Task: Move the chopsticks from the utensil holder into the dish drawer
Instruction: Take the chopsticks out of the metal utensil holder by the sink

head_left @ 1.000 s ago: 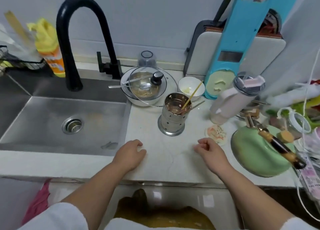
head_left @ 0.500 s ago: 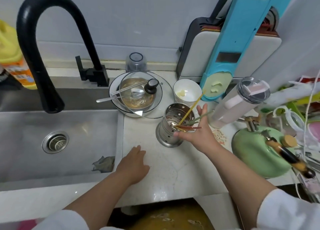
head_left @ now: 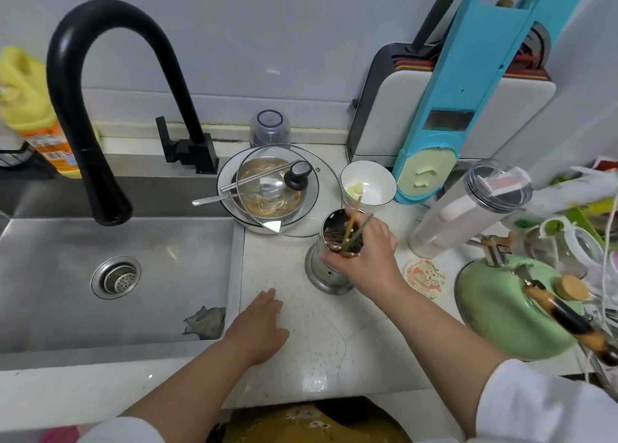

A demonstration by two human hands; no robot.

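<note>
A perforated steel utensil holder (head_left: 322,262) stands on the white counter, right of the sink. Several thin chopsticks (head_left: 353,223), yellow and green among them, stick up out of it and lean toward the back. My right hand (head_left: 366,252) is over the holder's mouth with its fingers wrapped around the chopsticks. My left hand (head_left: 259,325) lies flat on the counter in front of the holder, fingers apart, holding nothing. No dish drawer is in view.
A steel sink (head_left: 113,275) with a black faucet (head_left: 100,108) fills the left. Behind the holder are a bowl under a glass lid (head_left: 277,188) and a white bowl (head_left: 368,183). A tumbler (head_left: 468,208) and a green kettle (head_left: 511,305) crowd the right.
My right hand has gone from resting on the counter to the holder and closed around the chopsticks. My left hand has stayed on the counter. The camera has leaned closer.
</note>
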